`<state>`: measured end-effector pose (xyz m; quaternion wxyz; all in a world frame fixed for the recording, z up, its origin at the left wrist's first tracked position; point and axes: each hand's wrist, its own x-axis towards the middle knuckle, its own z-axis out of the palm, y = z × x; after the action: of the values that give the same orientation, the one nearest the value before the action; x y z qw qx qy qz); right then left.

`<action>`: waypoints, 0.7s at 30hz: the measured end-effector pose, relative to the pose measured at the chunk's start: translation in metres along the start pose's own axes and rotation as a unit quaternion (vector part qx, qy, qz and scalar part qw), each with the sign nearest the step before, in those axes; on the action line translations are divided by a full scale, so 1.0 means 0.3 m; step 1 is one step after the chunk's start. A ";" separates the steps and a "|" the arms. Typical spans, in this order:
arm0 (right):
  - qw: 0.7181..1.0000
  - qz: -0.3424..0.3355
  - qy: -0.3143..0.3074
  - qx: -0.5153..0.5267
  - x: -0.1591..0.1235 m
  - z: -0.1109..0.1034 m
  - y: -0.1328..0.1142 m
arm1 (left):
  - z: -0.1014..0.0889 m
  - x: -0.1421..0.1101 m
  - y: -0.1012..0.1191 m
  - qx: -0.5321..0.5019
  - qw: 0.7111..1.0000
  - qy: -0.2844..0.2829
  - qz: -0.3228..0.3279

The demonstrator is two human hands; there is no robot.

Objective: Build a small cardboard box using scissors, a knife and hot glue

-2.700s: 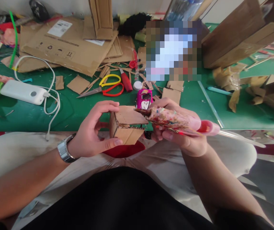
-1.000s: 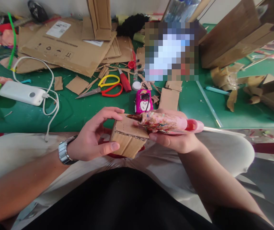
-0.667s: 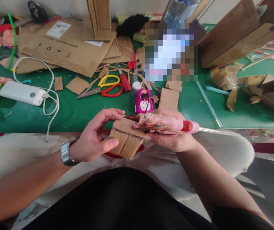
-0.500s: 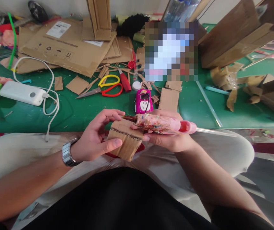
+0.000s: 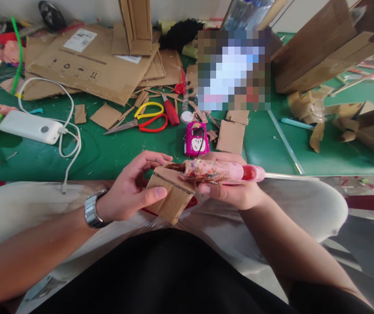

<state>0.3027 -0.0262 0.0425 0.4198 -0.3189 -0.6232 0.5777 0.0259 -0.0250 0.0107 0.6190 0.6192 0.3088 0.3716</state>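
My left hand grips a small cardboard box over my lap, its thumb on the near face and the fingers behind. A pink, glue-stained hot glue gun is held in my right hand, lying sideways with its dark nozzle to the left, at the top edge of the box. A clear glue stick sticks out of its rear end. The right fingers are partly hidden by the gun; the thumb shows below it. Just beyond the gun sits a magenta toy-car-shaped socket with a dark cord.
On the green table lie scissors, a red-handled tool, cardboard scraps and a white power bank with its cable. Flattened cardboard lies at the back left. A tall cardboard piece stands at the right.
The glue gun has shifted slightly left and down along the box's top edge. The box has tilted a little; my left hand keeps its hold.
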 end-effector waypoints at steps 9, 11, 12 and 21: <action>0.999 0.036 -0.001 -0.002 0.002 0.011 0.020 | 0.012 -0.009 -0.003 0.012 0.999 0.000 -0.036; 0.999 0.047 -0.002 -0.004 0.000 0.011 0.022 | 0.013 -0.006 0.004 0.020 0.999 -0.002 -0.028; 0.999 0.053 0.001 0.002 -0.001 0.012 0.022 | 0.013 -0.006 0.006 0.025 0.999 -0.002 -0.025; 0.995 0.056 0.053 0.068 -0.004 0.027 0.028 | 0.004 -0.009 -0.012 0.017 0.997 0.054 -0.051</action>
<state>0.2951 -0.0298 0.0341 0.4396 -0.3541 -0.5409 0.6235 0.0258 -0.0279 0.0069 0.6090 0.5924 0.3789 0.3670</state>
